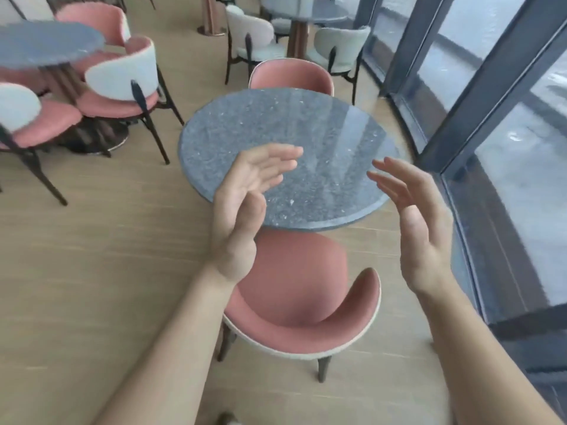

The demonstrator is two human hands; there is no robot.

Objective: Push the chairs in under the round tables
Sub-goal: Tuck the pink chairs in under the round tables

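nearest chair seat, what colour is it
Dusty pink seat, with a cream outer edge on the backrest; shown in the head view.

Empty hands (245, 197) above pink chair (294, 286)

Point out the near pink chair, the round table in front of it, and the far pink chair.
Near chair (291, 271): head view, on its seat.
Round table (245, 127): head view, on bare top.
Far chair (291, 76): head view, on its backrest.

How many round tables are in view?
3: the nearest round table beyond the open hands, a second table at upper left among pink chairs, and a third table at top centre, cut by the frame edge.
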